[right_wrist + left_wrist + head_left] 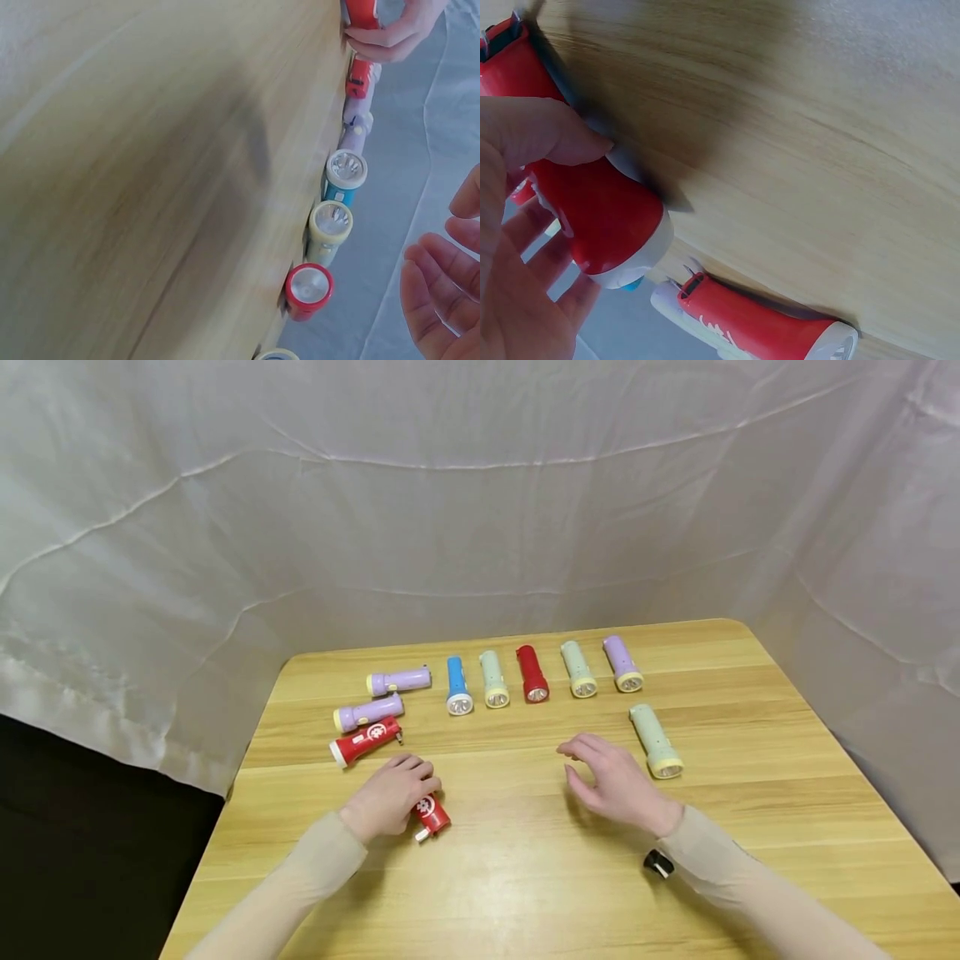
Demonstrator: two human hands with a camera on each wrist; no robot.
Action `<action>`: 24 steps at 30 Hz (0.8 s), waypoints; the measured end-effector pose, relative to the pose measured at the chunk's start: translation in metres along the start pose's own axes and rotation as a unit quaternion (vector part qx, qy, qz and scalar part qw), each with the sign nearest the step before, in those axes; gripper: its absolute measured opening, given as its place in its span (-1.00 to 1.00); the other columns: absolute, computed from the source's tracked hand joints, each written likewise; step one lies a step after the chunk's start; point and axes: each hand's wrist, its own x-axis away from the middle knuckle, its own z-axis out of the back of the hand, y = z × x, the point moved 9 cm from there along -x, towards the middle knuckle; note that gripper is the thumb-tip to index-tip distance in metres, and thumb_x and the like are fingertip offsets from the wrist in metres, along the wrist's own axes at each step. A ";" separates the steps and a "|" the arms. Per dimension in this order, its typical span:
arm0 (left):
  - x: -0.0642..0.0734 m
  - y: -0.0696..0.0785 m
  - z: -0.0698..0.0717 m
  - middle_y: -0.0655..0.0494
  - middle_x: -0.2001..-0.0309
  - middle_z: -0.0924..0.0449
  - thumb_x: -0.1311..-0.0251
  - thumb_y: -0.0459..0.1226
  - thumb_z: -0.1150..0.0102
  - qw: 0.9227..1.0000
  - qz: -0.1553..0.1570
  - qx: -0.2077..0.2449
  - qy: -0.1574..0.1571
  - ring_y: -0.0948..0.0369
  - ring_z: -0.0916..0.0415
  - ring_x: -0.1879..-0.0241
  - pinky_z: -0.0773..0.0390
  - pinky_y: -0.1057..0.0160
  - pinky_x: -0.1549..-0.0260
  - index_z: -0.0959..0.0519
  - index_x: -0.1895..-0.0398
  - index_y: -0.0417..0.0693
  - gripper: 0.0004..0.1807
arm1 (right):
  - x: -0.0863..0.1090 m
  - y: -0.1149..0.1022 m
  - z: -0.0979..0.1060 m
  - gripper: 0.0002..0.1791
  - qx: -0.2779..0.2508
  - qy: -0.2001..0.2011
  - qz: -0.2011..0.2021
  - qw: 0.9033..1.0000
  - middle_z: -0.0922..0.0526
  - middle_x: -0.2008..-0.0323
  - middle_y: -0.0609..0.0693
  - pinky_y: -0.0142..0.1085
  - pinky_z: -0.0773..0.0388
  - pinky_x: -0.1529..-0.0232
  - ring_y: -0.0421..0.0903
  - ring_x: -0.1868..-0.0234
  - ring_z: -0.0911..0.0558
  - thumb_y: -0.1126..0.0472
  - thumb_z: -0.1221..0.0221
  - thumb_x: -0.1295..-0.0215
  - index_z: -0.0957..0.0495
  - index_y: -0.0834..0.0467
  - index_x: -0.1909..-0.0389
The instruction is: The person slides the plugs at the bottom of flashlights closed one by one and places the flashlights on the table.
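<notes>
My left hand [392, 795] grips a red flashlight [432, 814] with a white printed emblem, its tail toward me. In the left wrist view the thumb lies across the red barrel, and the white-rimmed head [641, 259] points past the fingers. Another red flashlight [367, 741] with a white head lies just beyond that hand. Bent slightly and holding nothing, my right hand [611, 779] hovers over the right middle of the table. Nearest to it, on its right, lies a pale green flashlight [654, 739] with a yellow rim.
Two purple flashlights [400, 681] lie at the back left. Along the back stand out a blue flashlight [456, 681], a pale green one [492, 677], a dark red one [532, 672], another green one [577, 667] and a purple one [621, 662]. White cloth [480, 535] hangs around the wooden table [510, 877].
</notes>
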 end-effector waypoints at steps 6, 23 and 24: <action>-0.002 -0.001 -0.003 0.13 0.12 -0.59 0.25 -0.44 -0.49 1.000 0.000 -0.015 -0.002 0.07 -0.53 -0.03 -0.49 -0.02 -0.29 -0.60 0.07 0.10 -0.44 | 0.000 0.000 0.000 -0.71 0.000 -0.003 -0.004 1.000 -0.72 0.20 0.07 -0.24 -0.72 0.23 -0.08 0.24 -0.71 0.35 -0.27 -0.15 -0.61 0.27 0.07; -0.007 -0.003 -0.016 0.17 0.14 -0.63 0.27 -0.31 -0.56 0.999 0.010 -0.017 -0.041 0.09 -0.56 0.01 -0.55 -0.01 -0.19 -0.60 0.10 0.13 -0.46 | 0.001 0.000 -0.001 -0.73 -0.002 -0.008 -0.003 1.000 -0.73 0.21 0.05 -0.28 -0.72 0.23 -0.12 0.25 -0.71 0.35 -0.28 -0.14 -0.63 0.23 0.11; -0.007 -0.003 -0.017 0.17 0.14 -0.65 0.26 -0.29 -0.56 0.999 0.011 -0.015 -0.042 0.09 -0.57 0.01 -0.57 -0.01 -0.17 -0.60 0.10 0.13 -0.47 | 0.002 -0.001 -0.001 -0.74 -0.002 -0.008 -0.002 1.000 -0.72 0.22 0.05 -0.28 -0.72 0.23 -0.12 0.26 -0.71 0.35 -0.28 -0.14 -0.63 0.23 0.11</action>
